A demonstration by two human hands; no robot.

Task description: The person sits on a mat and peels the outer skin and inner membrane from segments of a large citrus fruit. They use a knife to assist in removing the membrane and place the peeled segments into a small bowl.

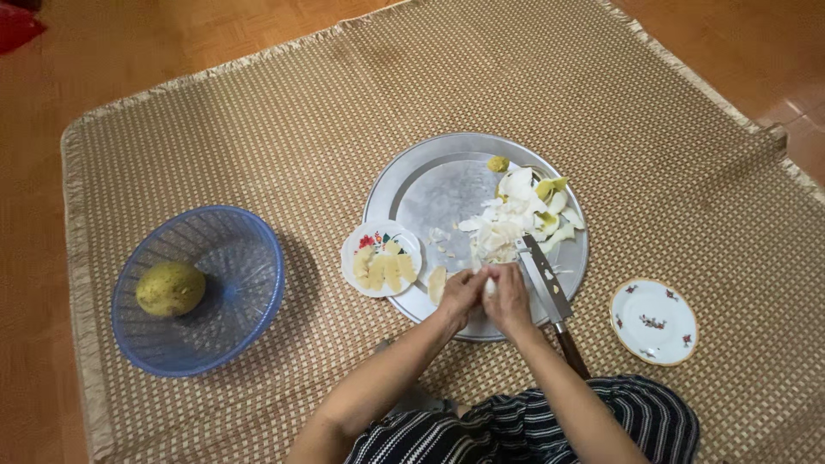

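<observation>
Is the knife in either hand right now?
No. The knife lies on the metal tray beside the right hand; both hands hold a pale fruit piece.

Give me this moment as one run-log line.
left hand: on fruit segment | right hand: same segment | knife: resting on metal tray | peels: piled on tray

A tan woven straw mat with a fringed edge [258,129] lay spread over a reddish-brown wooden floor [172,30]. Directly on the mat sat a round silver metal tray [430,193] near the middle, a blue plastic mesh basket [241,258] well apart to its left, and a small white gold-rimmed saucer with red flower prints [654,321] just to the tray's right. A second small white plate with a floral print [381,258] rested against the tray's left rim, partly overlapping it. A dark-handled kitchen knife [550,296] lay across the tray's right edge, its handle reaching onto the mat.
</observation>
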